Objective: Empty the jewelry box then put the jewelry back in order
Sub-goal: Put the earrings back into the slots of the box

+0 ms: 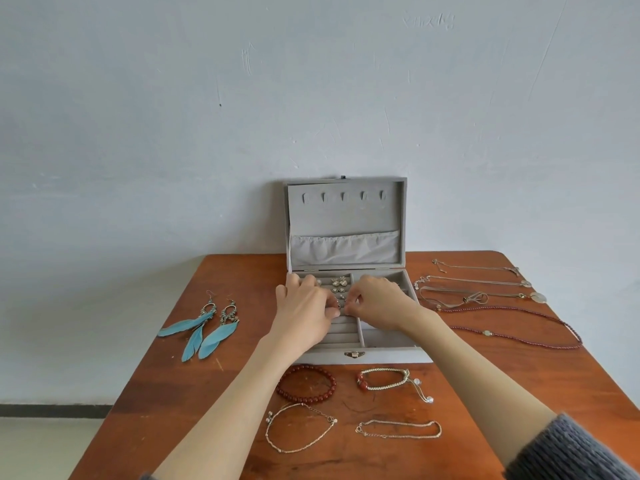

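Near edge: the counter [166,393] runs out of the bottom of the frame; a grey knit sleeve [568,452] sits at lower right.
Bracelets: four lie apart in the lower centre, just in front of the box — red bead bracelet [306,384], cord bracelet [388,379], thin chain bracelet [300,427], flat chain bracelet [398,429].
Hands: left hand [304,313] and right hand [377,303] meet over the ring rolls, fingertips curled together, pinching a small ring [341,306]; too small to tell more.
Jewelry box [349,355]: grey, centre of frame, lid upright against the wall; small earrings [338,285] in the far compartment.
Left side: feather earrings [204,327] near the counter's left edge, bare wood around them.
Right side: necklaces [485,296] spread to the right edge.
Writing: faint scratched marks on the wall [429,20], upper right, unreadable.
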